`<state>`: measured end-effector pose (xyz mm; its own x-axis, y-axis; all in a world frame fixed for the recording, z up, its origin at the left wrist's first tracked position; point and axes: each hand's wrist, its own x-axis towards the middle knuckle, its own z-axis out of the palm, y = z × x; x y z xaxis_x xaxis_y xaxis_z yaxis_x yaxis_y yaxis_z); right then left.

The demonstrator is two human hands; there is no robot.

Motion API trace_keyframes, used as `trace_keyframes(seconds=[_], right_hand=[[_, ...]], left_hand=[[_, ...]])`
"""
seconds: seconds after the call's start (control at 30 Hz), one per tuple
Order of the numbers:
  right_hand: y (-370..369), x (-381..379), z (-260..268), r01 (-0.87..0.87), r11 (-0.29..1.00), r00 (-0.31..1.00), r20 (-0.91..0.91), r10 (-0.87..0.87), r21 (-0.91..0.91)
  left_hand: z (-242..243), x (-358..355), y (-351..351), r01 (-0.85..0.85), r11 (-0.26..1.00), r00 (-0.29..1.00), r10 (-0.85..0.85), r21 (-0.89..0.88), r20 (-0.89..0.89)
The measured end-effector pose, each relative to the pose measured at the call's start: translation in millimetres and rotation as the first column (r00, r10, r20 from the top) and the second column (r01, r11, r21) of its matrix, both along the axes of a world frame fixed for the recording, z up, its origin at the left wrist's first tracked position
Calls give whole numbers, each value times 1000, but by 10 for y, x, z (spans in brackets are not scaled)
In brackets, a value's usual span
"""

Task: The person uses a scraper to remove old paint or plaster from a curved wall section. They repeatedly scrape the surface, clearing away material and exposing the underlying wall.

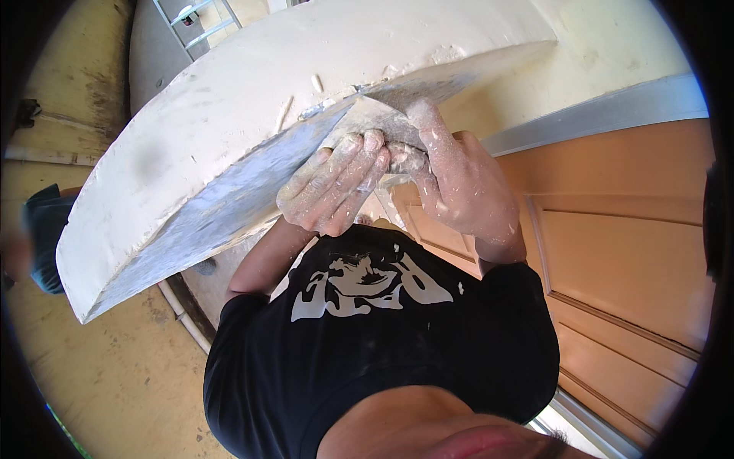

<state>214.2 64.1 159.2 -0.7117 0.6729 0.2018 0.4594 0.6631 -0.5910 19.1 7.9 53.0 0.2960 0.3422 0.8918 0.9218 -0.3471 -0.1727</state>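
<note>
Both my hands are coated in whitish dust, close together in front of a white plastered ledge (189,143) with a curved outer edge. My right hand (467,178) grips a thin, flat, grey plate (373,117), thumb on its near edge. One corner of the plate points at the ledge's blue-grey face (229,189); whether it touches is hard to tell. Against the plate's lower part lie the bunched fingers of my left hand (338,186). Pale paste clings around my right fingers, which hide the plate's lower end. Small crumbs lie on the ledge top.
An orange-brown panelled door (625,246) stands on my right, below a grey metal frame (602,115). Beyond the ledge is an aluminium ladder (209,31). Another person (46,241) in dark clothing is at far left, near a stained yellow wall (109,344).
</note>
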Motion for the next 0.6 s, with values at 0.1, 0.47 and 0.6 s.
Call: trace_keyframes(seconds=[0.1,0.47,0.6], right_hand=[[-87,-26,-80,67,998,996,-66,-68,-20],[-12,141,-144,202,978,979,8,-203,42],[1,110,-158,171,983,985,23,-172,66]], left_hand=[[-58,7,60,38,996,998,-42,80,38],[-172,281,250,78,997,990,-77,-3,121],[-174,238,257,99,995,985,-100,15,139]])
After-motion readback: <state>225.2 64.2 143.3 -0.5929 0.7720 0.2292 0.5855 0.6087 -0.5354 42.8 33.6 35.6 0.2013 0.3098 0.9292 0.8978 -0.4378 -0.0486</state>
